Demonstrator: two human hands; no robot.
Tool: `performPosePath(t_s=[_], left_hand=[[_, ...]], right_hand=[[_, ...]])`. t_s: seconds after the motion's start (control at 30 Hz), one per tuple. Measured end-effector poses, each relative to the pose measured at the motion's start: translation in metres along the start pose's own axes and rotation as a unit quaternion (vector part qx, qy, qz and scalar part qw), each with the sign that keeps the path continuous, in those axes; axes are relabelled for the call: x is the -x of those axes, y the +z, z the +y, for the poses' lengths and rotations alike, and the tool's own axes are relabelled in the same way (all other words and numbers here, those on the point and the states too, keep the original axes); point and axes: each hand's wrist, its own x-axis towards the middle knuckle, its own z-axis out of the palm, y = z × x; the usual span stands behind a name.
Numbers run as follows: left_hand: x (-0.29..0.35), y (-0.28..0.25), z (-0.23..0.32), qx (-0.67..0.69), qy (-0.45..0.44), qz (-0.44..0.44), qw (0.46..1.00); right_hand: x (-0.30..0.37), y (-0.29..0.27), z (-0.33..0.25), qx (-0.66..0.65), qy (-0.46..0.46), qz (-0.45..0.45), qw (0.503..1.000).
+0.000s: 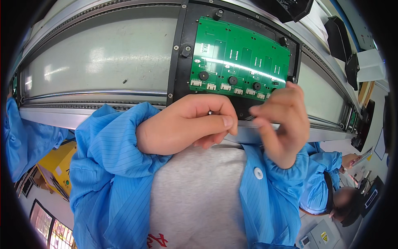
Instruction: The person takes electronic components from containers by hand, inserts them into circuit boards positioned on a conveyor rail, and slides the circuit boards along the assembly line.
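A green circuit board (pixel 238 50) lies in a black carrier frame (pixel 178 70). White connectors (pixel 225 86) line its near edge, with several round black buzzers (pixel 233 80) just behind them. In front of the carrier, my left hand (pixel 192 122) is curled closed. A small dark cylindrical part with a shiny end, like a capacitor (pixel 210 112), shows between its thumb and fingers; the rest of the palm is hidden. At the board's near right corner, my right hand (pixel 286 120) is slightly blurred. Its thumb and index finger bend close together in a pinch, and what they hold cannot be made out.
The carrier sits on a conveyor with metal rails (pixel 95 93). A small dark cylinder (pixel 124 81) lies on the conveyor bed left of it. Black knobs (pixel 185 51) stand up from the frame. Black bins (pixel 338 37) stand beyond the rail. Another person (pixel 321 182) sits at right.
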Motion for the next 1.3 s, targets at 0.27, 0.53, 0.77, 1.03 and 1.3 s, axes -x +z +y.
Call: performPosePath(t_s=[0.27, 0.53, 0.77, 1.03, 1.3], left_hand=[[0.000, -0.001, 0.000, -0.009, -0.011, -0.009, 1.000], [0.002, -0.004, 0.000, 0.004, -0.006, 0.003, 1.000], [0.003, -0.006, 0.000, 0.007, -0.005, 0.004, 1.000], [0.004, -0.008, 0.000, 0.003, 0.003, 0.002, 1.000], [0.005, -0.010, 0.000, 0.002, 0.002, 0.008, 1.000]], right_hand=[[-0.001, -0.007, 0.030, 0.143, 0.109, 0.001, 0.984], [-0.010, -0.003, 0.035, 0.223, 0.069, -0.044, 0.971], [-0.016, -0.004, 0.032, 0.255, 0.046, -0.062, 0.964], [-0.019, -0.010, 0.034, 0.256, 0.035, -0.098, 0.961], [-0.019, -0.010, 0.035, 0.236, 0.055, -0.108, 0.964]])
